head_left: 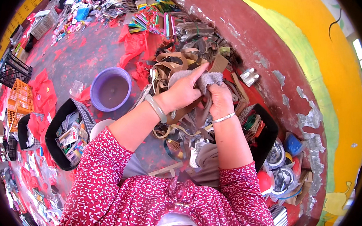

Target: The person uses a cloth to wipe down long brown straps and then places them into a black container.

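A grey cloth [210, 78] is stretched and bunched between my two hands, above a heap of brown and tan straps [180, 63]. My right hand [221, 99] is closed on the cloth's right part, and a fold hangs down between the hands. My left hand [184, 90] has the cloth's left part, its index finger pointing away from me and its other fingers partly hidden. Whether anything lies inside the cloth, I cannot tell. Left of the heap, a purple basin [127, 94] holds murky water.
Black boxes of small goods stand to my left [63, 106] and right [267, 130]. Orange [21, 99] and black [13, 70] crates are at the far left. White bottles [249, 77] lie by the peeling wall [274, 77]. Wrapped round items [282, 179] sit at the right.
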A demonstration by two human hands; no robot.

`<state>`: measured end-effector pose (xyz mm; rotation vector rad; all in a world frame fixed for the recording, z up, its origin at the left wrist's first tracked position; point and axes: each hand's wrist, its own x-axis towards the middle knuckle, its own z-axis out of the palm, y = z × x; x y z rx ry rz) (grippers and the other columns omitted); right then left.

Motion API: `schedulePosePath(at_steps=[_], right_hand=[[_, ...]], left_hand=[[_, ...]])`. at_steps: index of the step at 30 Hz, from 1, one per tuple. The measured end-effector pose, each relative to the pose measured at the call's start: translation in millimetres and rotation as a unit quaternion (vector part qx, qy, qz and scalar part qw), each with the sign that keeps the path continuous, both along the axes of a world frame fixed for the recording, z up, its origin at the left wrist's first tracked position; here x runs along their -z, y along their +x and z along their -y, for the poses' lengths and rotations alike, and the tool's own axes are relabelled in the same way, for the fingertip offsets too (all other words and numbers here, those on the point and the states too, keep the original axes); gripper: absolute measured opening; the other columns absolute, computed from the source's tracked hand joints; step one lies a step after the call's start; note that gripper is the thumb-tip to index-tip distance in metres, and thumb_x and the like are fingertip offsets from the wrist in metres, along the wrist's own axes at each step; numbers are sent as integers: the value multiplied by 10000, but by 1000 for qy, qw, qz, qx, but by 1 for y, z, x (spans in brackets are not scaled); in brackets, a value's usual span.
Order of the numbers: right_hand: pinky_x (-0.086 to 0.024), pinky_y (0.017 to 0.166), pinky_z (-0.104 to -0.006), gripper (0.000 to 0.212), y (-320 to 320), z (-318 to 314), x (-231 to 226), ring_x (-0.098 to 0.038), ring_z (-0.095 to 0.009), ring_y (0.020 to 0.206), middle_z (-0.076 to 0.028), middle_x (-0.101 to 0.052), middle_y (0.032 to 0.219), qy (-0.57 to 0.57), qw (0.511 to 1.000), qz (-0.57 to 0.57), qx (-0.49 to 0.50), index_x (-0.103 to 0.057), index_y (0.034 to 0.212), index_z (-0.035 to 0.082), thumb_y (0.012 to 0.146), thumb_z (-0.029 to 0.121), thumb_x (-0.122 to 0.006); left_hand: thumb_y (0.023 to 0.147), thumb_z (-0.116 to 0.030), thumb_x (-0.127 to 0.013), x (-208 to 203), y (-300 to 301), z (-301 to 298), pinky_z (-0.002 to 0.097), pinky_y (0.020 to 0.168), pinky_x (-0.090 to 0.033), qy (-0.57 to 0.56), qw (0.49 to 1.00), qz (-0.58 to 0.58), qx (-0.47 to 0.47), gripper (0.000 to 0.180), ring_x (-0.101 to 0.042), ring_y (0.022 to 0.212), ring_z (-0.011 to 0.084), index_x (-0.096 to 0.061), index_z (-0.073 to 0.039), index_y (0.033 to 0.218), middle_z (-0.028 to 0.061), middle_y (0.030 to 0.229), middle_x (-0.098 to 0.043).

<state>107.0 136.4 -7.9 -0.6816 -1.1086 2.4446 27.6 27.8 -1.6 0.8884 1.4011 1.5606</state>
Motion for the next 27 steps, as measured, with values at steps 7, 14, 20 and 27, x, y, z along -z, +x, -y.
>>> schedulePosePath(at_steps=[7, 14, 20, 27], right_hand=[[-486, 694, -312, 194, -1, -20, -6, -589, -193, 766, -80, -599, 872, 38, 988, -60, 135, -565, 914, -7, 752, -47, -465], [-488, 689, -322, 148, 2, -41, -2, -587, -189, 768, -74, -597, 864, 28, 976, -78, 201, -556, 903, -2, 770, -24, -496], [-493, 671, -317, 135, 2, -44, 1, -591, -190, 752, -88, -601, 854, 19, 980, -82, 178, -565, 889, -21, 770, -19, -502], [-501, 672, -340, 164, 4, -44, -1, -596, -214, 744, -95, -599, 838, 17, 984, -62, 167, -555, 894, -14, 753, -44, -477]], left_hand=[[683, -60, -688, 17, 4, -7, 223, 535, -414, -52, 972, -151, -172, 625, -502, 604, 70, -314, -40, 1185, 21, 665, -547], [623, -158, -762, 7, 19, -10, 236, 508, -407, -110, 955, -168, -221, 613, -487, 578, 88, -361, 13, 1055, 29, 642, -508], [630, -194, -756, 23, 9, -14, 237, 577, -429, -61, 977, -100, -177, 573, -521, 647, 111, -437, 35, 1046, 48, 708, -558], [842, -198, -549, 4, 14, -7, 206, 551, -414, -105, 983, 115, 96, 208, -525, 572, 81, -592, 2, 803, 60, 649, -596]])
